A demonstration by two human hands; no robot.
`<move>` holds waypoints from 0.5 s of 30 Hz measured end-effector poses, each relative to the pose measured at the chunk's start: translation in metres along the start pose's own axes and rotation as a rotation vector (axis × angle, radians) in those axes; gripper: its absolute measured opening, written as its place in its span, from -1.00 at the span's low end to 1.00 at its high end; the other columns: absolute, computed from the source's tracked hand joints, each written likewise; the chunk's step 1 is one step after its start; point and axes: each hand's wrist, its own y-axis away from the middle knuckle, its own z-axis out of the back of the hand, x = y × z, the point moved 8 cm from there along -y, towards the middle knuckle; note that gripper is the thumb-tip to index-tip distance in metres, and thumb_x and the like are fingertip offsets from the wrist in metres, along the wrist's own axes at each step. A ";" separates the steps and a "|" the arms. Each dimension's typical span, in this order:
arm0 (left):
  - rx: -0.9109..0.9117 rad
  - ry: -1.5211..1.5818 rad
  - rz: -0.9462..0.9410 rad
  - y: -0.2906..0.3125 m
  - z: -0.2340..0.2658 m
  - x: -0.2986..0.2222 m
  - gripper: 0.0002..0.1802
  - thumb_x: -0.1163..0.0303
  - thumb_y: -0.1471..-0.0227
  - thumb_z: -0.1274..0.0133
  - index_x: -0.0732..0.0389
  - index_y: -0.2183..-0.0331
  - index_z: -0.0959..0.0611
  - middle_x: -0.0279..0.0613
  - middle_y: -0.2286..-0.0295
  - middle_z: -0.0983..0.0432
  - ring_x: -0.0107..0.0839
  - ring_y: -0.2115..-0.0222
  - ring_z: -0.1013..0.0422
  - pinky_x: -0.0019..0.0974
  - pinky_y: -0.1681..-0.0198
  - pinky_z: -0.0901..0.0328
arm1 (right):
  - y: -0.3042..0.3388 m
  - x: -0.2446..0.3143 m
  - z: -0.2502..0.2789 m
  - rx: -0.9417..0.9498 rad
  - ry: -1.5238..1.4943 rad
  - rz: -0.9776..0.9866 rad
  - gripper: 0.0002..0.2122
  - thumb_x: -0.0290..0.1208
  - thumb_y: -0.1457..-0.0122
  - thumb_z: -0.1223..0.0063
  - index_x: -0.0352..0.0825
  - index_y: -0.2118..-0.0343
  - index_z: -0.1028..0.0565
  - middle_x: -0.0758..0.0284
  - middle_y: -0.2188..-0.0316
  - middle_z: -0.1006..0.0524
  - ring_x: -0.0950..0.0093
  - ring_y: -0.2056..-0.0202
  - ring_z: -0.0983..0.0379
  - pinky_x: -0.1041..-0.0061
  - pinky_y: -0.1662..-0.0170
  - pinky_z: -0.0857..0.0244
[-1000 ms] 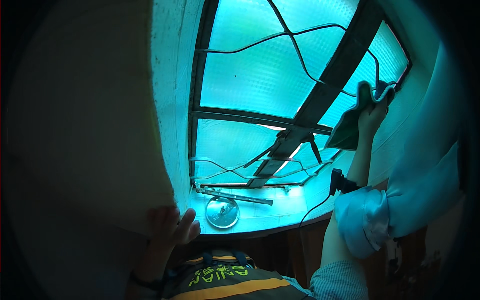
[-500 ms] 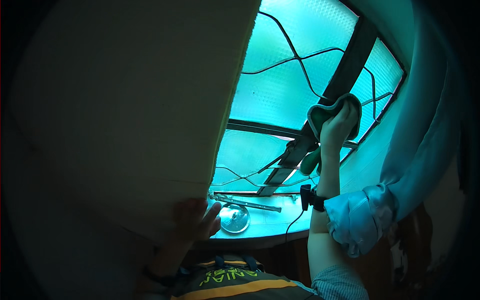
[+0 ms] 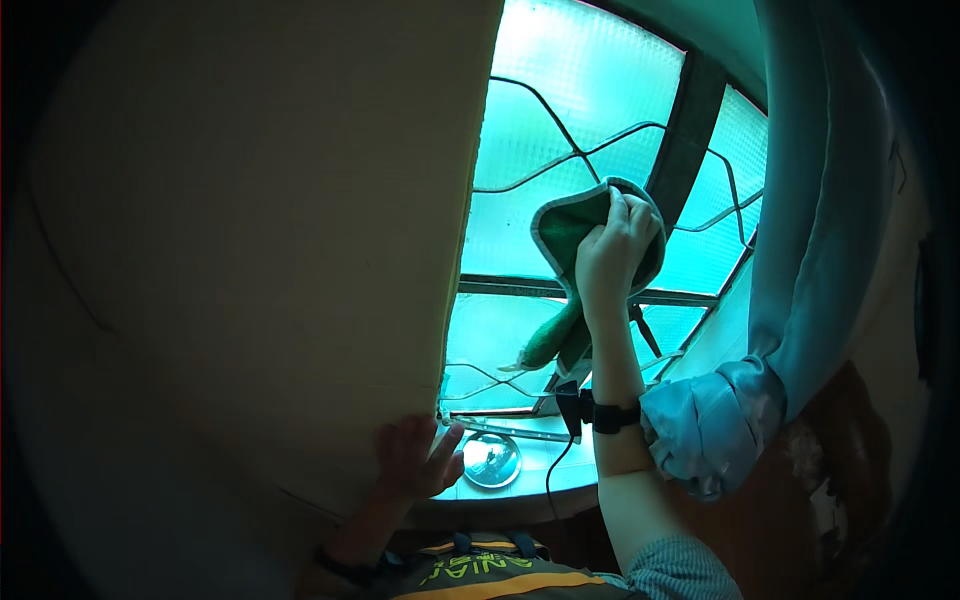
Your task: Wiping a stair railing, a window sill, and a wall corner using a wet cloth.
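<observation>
My right hand (image 3: 615, 255), raised in front of the window, is closed on a green cloth (image 3: 570, 225) with a pale edging. Part of the cloth hangs below the wrist. Textured glass panes (image 3: 580, 80) and a dark metal frame stand behind it; whether the cloth touches them I cannot tell. In deep shade lower left, my left hand (image 3: 415, 458) has its fingers apart and holds nothing visible. It is beside the edge of a large pale panel (image 3: 270, 250); contact with the panel is unclear.
A wavy dark grille (image 3: 578, 153) crosses the panes. On the sill are a round shiny metal disc (image 3: 492, 460) and a thin bar (image 3: 520, 431). A knotted grey-blue curtain (image 3: 715, 425) hangs close to my right forearm. A strapped black device with a cable (image 3: 570, 405) is on my wrist.
My right hand has moved left with the cloth, away from the dark upright of the frame. The view has shifted slightly; my left hand stays near the panel edge.
</observation>
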 end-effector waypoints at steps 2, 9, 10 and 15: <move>-0.012 -0.037 -0.005 0.000 0.001 -0.002 -0.49 0.13 -0.01 0.14 0.04 -0.03 -0.39 0.01 -0.10 -0.06 -0.07 -0.14 0.02 0.03 -0.17 0.22 | -0.006 0.009 0.001 -0.009 -0.077 -0.016 -0.73 -0.70 0.07 0.06 -0.57 0.23 -0.43 0.16 0.30 -0.33 0.24 0.17 -0.23 0.37 0.07 -0.21; 0.013 -0.093 -0.035 0.000 -0.001 0.000 -0.47 0.14 -0.03 0.24 0.08 -0.04 -0.36 0.03 -0.14 0.03 -0.04 -0.17 0.12 0.03 -0.18 0.29 | -0.026 0.008 -0.012 0.065 -0.339 -0.146 -0.69 -0.68 0.07 0.19 -0.53 0.22 -0.45 0.16 0.30 -0.36 0.28 0.17 -0.25 0.37 0.01 -0.14; 0.017 -0.087 -0.031 0.000 -0.003 0.000 -0.47 0.14 -0.03 0.24 0.08 -0.05 -0.35 0.03 -0.14 0.04 -0.04 -0.17 0.12 0.02 -0.18 0.29 | -0.026 0.000 -0.008 0.065 -0.459 -0.185 -0.66 -0.67 0.08 0.26 -0.48 0.22 -0.47 0.17 0.31 -0.37 0.30 0.16 -0.25 0.38 -0.01 -0.13; 0.015 -0.101 -0.031 -0.001 -0.002 0.001 -0.45 0.13 -0.03 0.25 0.09 -0.07 -0.31 0.00 -0.14 0.05 -0.05 -0.17 0.12 0.02 -0.18 0.29 | -0.009 -0.010 -0.004 -0.116 -1.072 -0.407 -0.59 -0.71 0.12 0.37 -0.39 0.20 -0.47 0.20 0.24 -0.42 0.37 0.15 -0.34 0.44 0.00 -0.19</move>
